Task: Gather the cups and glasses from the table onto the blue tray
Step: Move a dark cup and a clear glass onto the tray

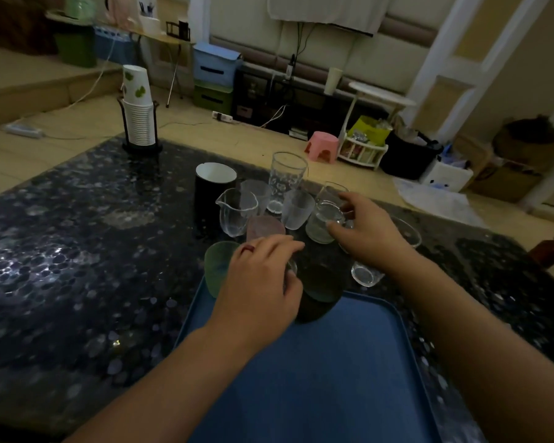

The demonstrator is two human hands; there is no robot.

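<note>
The blue tray [333,372] lies flat on the near part of the dark speckled table [77,251], its far edge reaching the cluster of cups and glasses. A dark cup [320,289] stands on the far edge of the tray, and a frosted green cup [216,266] sits at the tray's far left corner. The left hand [263,279], with a red ring on one finger, is placed over a small clear glass [291,266] between these two cups, fingers curled around it. Beyond it stands a frosted pink cup [264,228]. The right hand [368,231] reaches farther out and grips a clear glass [325,219] by its rim with curled fingers. A second small clear glass [365,274] stands on the table beneath the right wrist, just off the tray. Farther out on the table stand a clear spouted pitcher [235,211], two frosted white cups [296,209], a tall patterned glass [285,177] and a black cup with a white interior [213,187]. At the far left corner of the table, a holder carries a stack of paper cups [138,110].
</note>
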